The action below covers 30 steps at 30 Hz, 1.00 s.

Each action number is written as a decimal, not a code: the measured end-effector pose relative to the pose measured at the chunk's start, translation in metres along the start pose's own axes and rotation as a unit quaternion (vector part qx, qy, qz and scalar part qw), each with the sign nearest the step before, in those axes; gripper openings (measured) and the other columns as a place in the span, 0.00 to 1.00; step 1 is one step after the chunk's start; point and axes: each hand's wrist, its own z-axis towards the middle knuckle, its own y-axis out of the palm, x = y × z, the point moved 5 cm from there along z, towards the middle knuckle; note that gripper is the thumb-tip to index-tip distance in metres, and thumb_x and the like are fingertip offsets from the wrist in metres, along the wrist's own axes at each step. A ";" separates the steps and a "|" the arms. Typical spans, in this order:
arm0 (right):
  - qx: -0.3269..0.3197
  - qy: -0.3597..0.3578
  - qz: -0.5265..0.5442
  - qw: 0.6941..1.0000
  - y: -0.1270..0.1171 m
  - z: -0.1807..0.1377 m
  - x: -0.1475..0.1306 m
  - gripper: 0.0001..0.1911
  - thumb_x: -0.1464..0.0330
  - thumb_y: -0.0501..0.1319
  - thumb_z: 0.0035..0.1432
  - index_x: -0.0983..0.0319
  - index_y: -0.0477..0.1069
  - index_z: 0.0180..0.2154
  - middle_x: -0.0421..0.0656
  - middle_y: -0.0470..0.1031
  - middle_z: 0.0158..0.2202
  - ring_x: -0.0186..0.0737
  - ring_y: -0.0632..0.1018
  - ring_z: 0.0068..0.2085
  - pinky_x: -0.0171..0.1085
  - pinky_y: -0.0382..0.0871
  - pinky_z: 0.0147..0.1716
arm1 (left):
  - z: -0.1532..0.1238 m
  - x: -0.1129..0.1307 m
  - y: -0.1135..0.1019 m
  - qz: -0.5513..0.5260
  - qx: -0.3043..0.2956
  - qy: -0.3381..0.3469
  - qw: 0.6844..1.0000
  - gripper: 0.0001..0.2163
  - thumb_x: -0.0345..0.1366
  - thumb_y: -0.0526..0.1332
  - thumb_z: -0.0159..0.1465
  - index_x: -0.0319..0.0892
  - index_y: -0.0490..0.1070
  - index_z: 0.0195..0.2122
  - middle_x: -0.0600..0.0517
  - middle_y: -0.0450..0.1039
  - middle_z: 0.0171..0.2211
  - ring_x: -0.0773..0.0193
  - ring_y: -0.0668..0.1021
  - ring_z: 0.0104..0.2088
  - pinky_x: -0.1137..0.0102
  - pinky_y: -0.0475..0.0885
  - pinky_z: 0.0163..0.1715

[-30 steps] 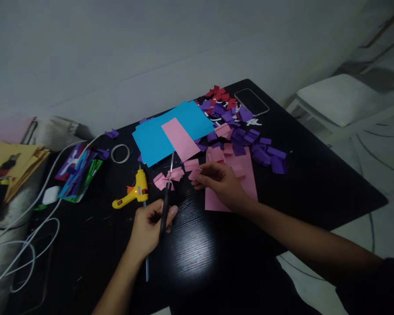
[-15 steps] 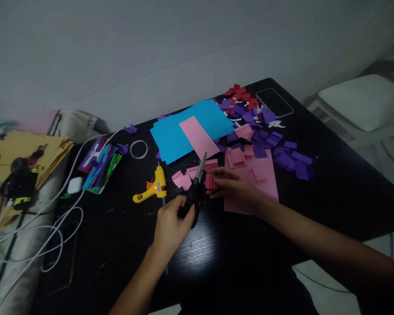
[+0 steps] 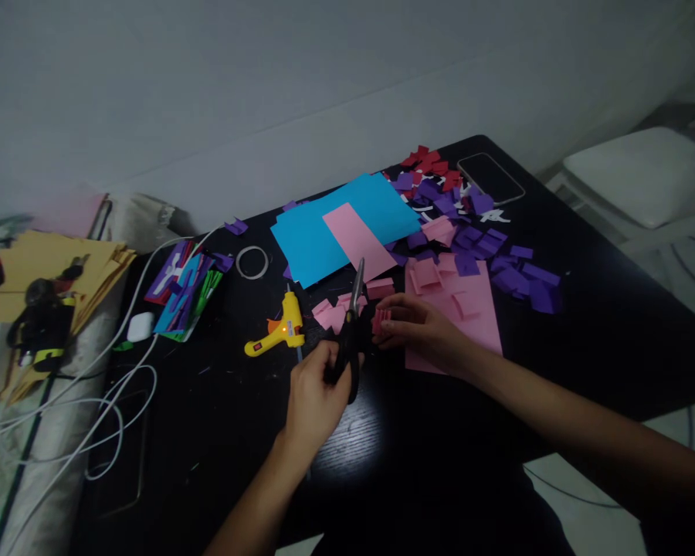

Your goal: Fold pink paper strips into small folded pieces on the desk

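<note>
My left hand (image 3: 316,390) grips the black handles of a pair of scissors (image 3: 350,324), whose blades point up and away from me. Just right of the blades, my right hand (image 3: 420,330) pinches a small folded pink paper piece (image 3: 381,319). Under that hand lies a pink paper sheet (image 3: 475,320) with a few folded pink bits on it. More pink folded pieces (image 3: 331,313) lie beside the scissors. A yellow glue gun (image 3: 278,333) rests left of my left hand.
A blue sheet (image 3: 324,235) with a pink strip (image 3: 356,239) lies behind. Purple scraps (image 3: 498,255) and red scraps (image 3: 428,161) spread to the right by a phone (image 3: 490,177). A tape ring (image 3: 252,262), coloured paper stack (image 3: 182,289), white cables (image 3: 93,401) and charger sit left. A white chair (image 3: 642,174) stands right.
My left hand turned the scissors upright and brought them closer to my right hand. My right hand picked up a folded pink piece and holds it by the blades. The view shifted left.
</note>
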 end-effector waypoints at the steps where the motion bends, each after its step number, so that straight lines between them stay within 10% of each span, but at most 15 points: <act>1: -0.003 -0.006 -0.009 1.000 0.001 -0.001 0.000 0.18 0.68 0.77 0.53 0.59 0.74 0.42 0.38 0.80 0.35 0.36 0.85 0.36 0.36 0.82 0.38 | -0.001 0.000 0.001 -0.009 -0.002 -0.002 1.000 0.14 0.43 0.64 0.68 0.43 0.65 0.29 0.59 0.59 0.23 0.69 0.64 0.23 0.74 0.60 0.24; 11: -0.012 -0.005 -0.090 0.996 0.010 -0.007 0.007 0.20 0.69 0.79 0.49 0.59 0.77 0.43 0.39 0.82 0.39 0.37 0.85 0.42 0.38 0.78 0.45 | -0.005 -0.006 0.006 -0.130 0.007 -0.035 0.991 0.12 0.39 0.74 0.59 0.45 0.75 0.40 0.52 0.82 0.37 0.62 0.82 0.33 0.72 0.73 0.32; 30: -0.047 0.001 -0.111 0.993 0.012 -0.008 0.010 0.18 0.67 0.78 0.50 0.58 0.81 0.44 0.41 0.83 0.40 0.35 0.82 0.37 0.37 0.76 0.41 | -0.001 -0.003 0.001 -0.180 0.068 -0.057 0.980 0.13 0.43 0.74 0.58 0.43 0.74 0.35 0.56 0.76 0.27 0.67 0.75 0.25 0.73 0.70 0.26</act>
